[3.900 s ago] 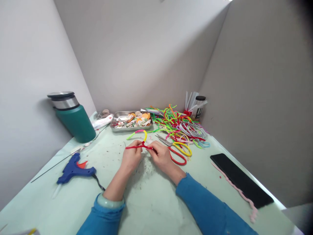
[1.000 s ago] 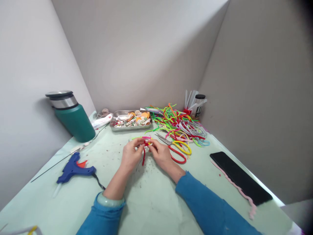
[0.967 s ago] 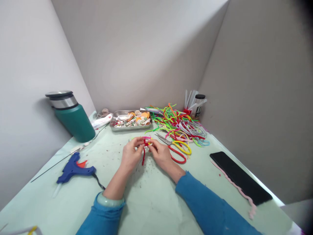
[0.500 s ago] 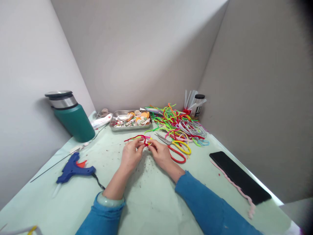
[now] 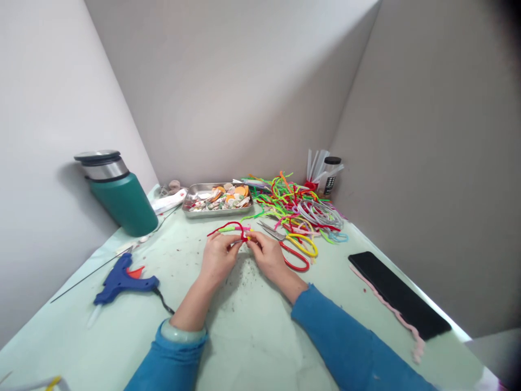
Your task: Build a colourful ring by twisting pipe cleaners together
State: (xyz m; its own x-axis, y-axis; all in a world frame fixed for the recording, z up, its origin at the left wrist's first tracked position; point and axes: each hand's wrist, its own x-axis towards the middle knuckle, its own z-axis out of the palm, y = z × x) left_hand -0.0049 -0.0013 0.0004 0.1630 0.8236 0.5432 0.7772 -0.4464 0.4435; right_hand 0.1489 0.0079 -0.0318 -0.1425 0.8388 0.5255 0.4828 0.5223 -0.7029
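Observation:
Between both hands, a red pipe cleaner [image 5: 228,224] is pinched at its bent part, and its free end curves out to the left. My left hand [image 5: 217,258] is closed on it with thumb and forefinger. On its other side my right hand [image 5: 265,254] pinches the same spot, the fingertips of both almost meeting. A bit of yellow shows at the right fingertips; what it belongs to is hidden. Just behind the hands lies a green and pink pipe cleaner piece [image 5: 234,228]. Scissors [image 5: 295,247] with red and yellow handles rest beside my right hand.
At the back stand a metal tray [image 5: 217,214] of wooden pieces and a tangled heap of coloured pipe cleaners [image 5: 285,195]. A green bottle [image 5: 122,201] and a blue glue gun [image 5: 122,279] are on the left. To the right lies a black phone [image 5: 399,296].
The red pipe cleaner's loose end has swung slightly and bows higher, showing more of the green piece behind it. My left fingers have shifted a little on the bend.

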